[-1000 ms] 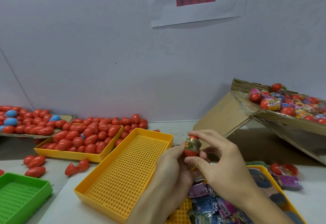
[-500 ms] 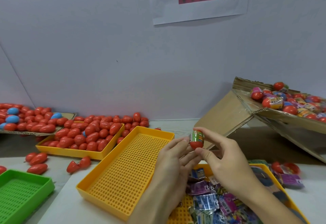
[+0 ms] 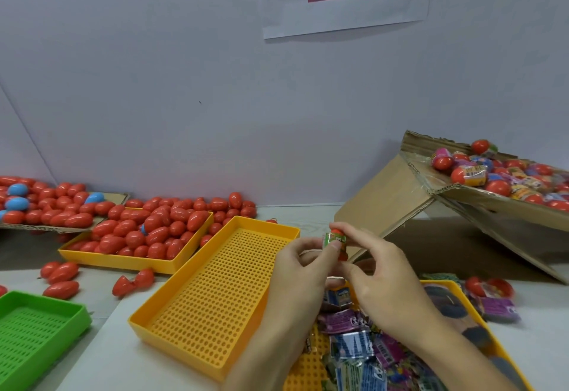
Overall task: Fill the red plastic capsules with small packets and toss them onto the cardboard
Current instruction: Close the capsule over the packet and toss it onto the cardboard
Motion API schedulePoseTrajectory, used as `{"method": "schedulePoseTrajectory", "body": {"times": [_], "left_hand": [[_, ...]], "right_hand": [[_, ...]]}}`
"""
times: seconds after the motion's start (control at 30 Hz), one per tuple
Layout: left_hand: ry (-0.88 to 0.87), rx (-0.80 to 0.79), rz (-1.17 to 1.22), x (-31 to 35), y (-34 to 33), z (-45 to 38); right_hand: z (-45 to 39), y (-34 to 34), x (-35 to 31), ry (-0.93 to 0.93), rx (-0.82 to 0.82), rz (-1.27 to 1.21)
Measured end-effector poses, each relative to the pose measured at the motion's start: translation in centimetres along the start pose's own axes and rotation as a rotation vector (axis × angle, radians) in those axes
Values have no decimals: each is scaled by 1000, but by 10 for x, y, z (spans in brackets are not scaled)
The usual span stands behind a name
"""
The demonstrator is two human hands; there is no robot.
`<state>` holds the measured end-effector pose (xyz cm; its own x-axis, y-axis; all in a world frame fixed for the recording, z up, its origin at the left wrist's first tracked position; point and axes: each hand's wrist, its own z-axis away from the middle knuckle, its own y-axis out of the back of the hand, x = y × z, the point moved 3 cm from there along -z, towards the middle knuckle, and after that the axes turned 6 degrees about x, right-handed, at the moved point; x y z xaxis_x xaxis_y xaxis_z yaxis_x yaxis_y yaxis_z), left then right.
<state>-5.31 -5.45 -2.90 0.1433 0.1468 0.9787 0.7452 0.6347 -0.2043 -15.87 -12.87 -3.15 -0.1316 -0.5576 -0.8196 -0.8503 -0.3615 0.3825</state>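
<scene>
Head camera: a person's left hand (image 3: 303, 262) and right hand (image 3: 377, 270) pinch a small red plastic capsule wrapped in a green printed packet (image 3: 335, 241) between fingertips, held above the near corner of an empty perforated yellow plastic tray (image 3: 215, 283). Both hands' fingers are curled narrowly round it. The step appears to be seating the packet; a firm squeeze from both ends, with the wrap kept square, should serve best. At 2 o'clock the tilted brown cardboard sheet (image 3: 385, 202), its raised lip frayed, carries finished capsules; the air between looks open for a toss. At 5 o'clock lies a tray of loose colourful packets (image 3: 354, 344); at 10 o'clock, a yellow tray of plain red capsules (image 3: 147, 233).
</scene>
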Motion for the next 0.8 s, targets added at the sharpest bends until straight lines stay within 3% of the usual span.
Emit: {"method": "schedulePoseTrajectory", "body": {"times": [0.2, 0.47, 0.6, 0.73, 0.8], "left_hand": [[-63, 142, -8, 10, 9, -2], [-36, 423, -291, 42, 14, -21], [-88, 212, -383, 77, -59, -49], [53, -280, -12, 109, -145, -49], [31, -361, -13, 100, -155, -50]], "right_hand": [[-2, 2, -1, -48, 60, -82], [-2, 0, 9, -152, 52, -17], [-2, -1, 13, -193, 9, -5], [-2, -4, 18, -237, -21, 8], [-3, -3, 18, -250, -1, 25]]}}
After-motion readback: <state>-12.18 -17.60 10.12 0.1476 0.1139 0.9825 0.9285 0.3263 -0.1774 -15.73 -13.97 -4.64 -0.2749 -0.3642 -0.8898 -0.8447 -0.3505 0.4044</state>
